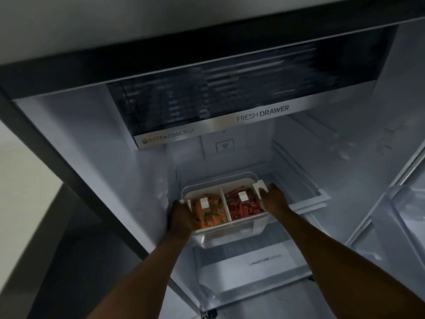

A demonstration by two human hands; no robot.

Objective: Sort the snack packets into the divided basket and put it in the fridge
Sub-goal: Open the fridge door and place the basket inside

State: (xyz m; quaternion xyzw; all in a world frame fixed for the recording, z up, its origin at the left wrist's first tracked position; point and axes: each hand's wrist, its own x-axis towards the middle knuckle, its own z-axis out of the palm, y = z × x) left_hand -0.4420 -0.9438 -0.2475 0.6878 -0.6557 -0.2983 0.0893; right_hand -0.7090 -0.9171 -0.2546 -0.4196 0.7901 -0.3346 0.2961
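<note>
Both hands grip the basket ends: left hand curled on the left handle, right hand on the right. Basket sits at the shelf front, inside the fridge, near end overhanging. Orange packets left, red packets right. Risk: letting go early could tip it off.

Above, a "FRESH DRAWER"; below, a "MOISTURE" bin.

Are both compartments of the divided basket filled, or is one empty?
Both filled: the divided basket holds orange packets left of the divider and red packets right.
</note>
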